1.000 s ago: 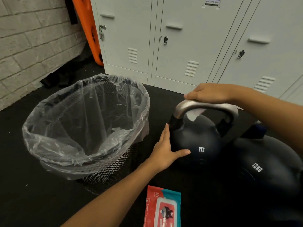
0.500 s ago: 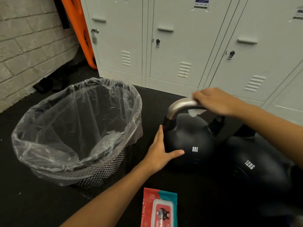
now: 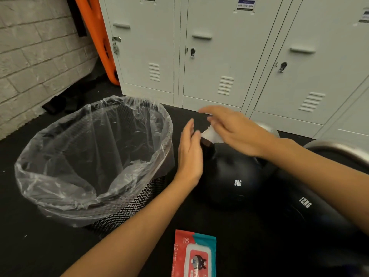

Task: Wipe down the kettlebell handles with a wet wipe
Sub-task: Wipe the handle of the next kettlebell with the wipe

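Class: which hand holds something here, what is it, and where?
The right hand holds the white wipe, tucked under its fingers. The left hand holds nothing.

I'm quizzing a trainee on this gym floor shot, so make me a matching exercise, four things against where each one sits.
Things:
1. wet wipe
2. wipes pack
3. 12KG kettlebell
4. bin

Places:
A. bottom edge, on the floor
B. far left
C. under the right hand, at the 8KG kettlebell handle
D. right of the 8KG one

Pairs: 1-C, 2-A, 3-D, 4-B
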A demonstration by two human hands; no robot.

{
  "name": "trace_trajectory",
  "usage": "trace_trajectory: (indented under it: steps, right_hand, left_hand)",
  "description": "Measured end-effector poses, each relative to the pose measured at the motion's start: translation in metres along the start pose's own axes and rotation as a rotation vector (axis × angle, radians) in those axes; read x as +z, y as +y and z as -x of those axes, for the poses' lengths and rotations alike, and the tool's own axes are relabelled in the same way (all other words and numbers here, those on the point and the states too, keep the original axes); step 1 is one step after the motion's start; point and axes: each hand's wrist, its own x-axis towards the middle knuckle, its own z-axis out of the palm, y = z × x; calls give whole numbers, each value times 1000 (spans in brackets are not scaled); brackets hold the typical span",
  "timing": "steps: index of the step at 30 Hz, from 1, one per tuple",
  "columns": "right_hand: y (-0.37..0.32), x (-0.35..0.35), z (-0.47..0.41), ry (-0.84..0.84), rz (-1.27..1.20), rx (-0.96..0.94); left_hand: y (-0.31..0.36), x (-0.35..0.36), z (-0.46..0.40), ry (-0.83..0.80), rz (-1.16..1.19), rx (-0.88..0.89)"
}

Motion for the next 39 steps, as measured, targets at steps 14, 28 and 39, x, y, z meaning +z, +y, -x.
trace_trajectory:
  steps: [14, 28, 39]
  right_hand:
    - [44, -9, 29, 153, 124, 448]
    - [44, -5, 28, 216, 132, 440]
    - [42, -4, 27, 241, 144, 438]
  left_hand:
    - [-2, 26, -26, -138, -99, -166]
    - [3, 23, -46, -205, -9, -346]
    - [-42, 26, -4, 19, 68, -405]
